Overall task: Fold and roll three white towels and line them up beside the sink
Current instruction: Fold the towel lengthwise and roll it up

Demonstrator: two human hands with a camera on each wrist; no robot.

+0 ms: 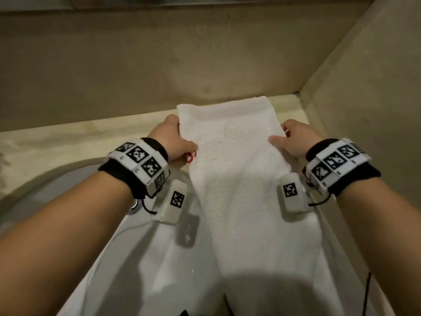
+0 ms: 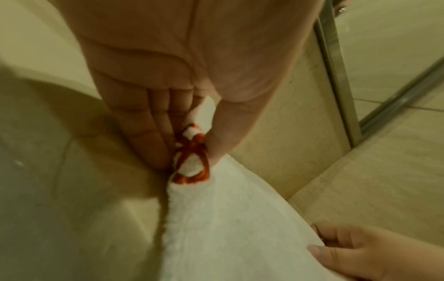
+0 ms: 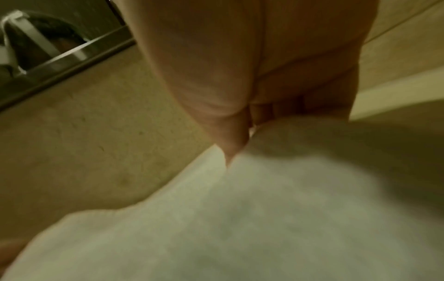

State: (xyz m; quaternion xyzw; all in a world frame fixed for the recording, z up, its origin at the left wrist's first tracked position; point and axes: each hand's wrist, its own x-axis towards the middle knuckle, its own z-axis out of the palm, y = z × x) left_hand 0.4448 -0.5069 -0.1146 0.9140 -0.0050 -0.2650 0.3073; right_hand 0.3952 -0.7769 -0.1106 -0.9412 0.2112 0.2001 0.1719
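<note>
White towel [image 1: 239, 169] folded to long strip, laid 12–6 o'clock from counter [image 1: 57, 142] over sink [image 1: 141, 247] rim. Left hand [image 1: 173, 140] at 9 o'clock edge, thumb over, fingers under, pinching by red stitching [image 2: 192, 157]. Right hand [image 1: 296, 137] at 3 o'clock edge, same pinch
</note>
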